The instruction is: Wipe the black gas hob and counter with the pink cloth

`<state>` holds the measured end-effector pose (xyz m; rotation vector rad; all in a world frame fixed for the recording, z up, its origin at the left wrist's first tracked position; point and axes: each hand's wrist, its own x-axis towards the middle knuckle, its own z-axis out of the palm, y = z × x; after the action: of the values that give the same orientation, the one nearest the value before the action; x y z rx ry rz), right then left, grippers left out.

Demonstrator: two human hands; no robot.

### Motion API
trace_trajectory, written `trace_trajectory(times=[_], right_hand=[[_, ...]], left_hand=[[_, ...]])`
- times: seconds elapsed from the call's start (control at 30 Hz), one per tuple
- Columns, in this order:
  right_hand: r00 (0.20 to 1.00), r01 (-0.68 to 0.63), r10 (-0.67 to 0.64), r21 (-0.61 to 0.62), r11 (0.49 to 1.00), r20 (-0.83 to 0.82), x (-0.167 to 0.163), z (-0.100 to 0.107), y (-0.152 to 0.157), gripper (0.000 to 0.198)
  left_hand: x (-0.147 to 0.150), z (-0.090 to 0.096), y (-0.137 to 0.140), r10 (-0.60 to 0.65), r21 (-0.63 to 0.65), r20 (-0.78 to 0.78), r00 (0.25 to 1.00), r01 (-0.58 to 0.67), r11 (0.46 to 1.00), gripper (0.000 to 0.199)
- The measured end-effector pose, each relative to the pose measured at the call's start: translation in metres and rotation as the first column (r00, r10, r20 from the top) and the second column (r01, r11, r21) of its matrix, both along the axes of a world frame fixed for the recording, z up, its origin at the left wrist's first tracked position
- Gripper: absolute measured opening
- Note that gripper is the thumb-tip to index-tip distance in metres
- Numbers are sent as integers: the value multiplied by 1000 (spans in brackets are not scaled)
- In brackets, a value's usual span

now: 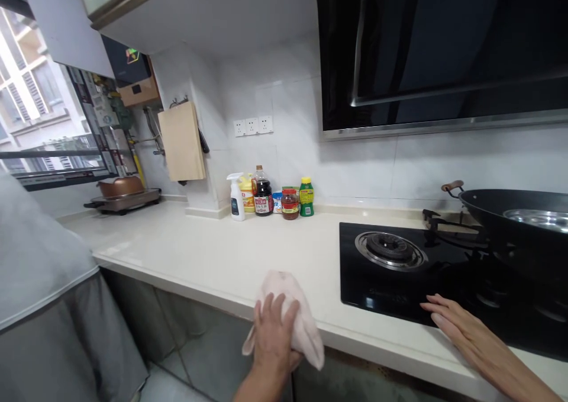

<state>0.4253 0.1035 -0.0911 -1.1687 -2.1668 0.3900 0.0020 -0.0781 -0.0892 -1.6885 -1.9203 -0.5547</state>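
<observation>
A pale pink cloth (308,331) is grasped by the left hand (273,337), its fingers spread over the top and its thumb tucked lower at the side. The cloth is held at the front edge of the white countertop (199,248), with its lower corners hung past that edge. Nothing is gripped by the right hand (457,322): its fingers are loosely extended over the near edge of the black hob (355,272); whether the surface is touched cannot be told. Farther out, a round burner (390,251) is seen bare, and a black wok (481,203) is set over the hob's right side. Against the wall, a white spray bottle (237,203), a dark sauce bottle (262,203), a red-lidded jar (290,205) and a green bottle (306,198) are lined up. Farther left, a cutting board (181,144) is hung.
</observation>
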Motion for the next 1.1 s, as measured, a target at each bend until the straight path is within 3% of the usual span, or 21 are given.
trace_trajectory(times=[0.1, 0.2, 0.33, 0.47, 0.53, 0.63, 0.87, 0.97, 1.1], right_hand=[[1000, -2, 2, -10, 1000, 14, 2, -4, 3, 52], [1000, 0, -1, 15, 1000, 29, 5, -9, 8, 52], [999, -14, 12, 46, 999, 43, 7, -13, 11, 52], [999, -8, 7, 35, 999, 50, 6, -9, 8, 54], [998, -9, 7, 35, 999, 58, 5, -7, 6, 55], [997, -11, 8, 50, 999, 74, 2, -4, 5, 55], [998, 37, -40, 54, 998, 53, -4, -1, 2, 55], [998, 43, -44, 30, 999, 49, -7, 2, -2, 55], [997, 55, -55, -4, 998, 58, -9, 5, -5, 55]], left_hand=[[52, -16, 16, -161, 150, -33, 986, 164, 975, 92], [95, -23, 29, -293, 200, -121, 948, 313, 929, 93], [108, -27, 40, -361, 256, -195, 912, 403, 879, 75], [69, -26, 32, -418, 235, -224, 880, 465, 853, 53], [42, -18, 20, -407, 138, -150, 901, 427, 894, 51], [3, 7, -3, -252, -33, 5, 968, 252, 967, 44], [-66, 80, -51, 70, -117, 64, 995, -62, 991, 37], [-83, 99, -58, 110, -112, 50, 993, -104, 988, 40], [-96, 107, -56, 109, -105, 20, 994, -106, 989, 39]])
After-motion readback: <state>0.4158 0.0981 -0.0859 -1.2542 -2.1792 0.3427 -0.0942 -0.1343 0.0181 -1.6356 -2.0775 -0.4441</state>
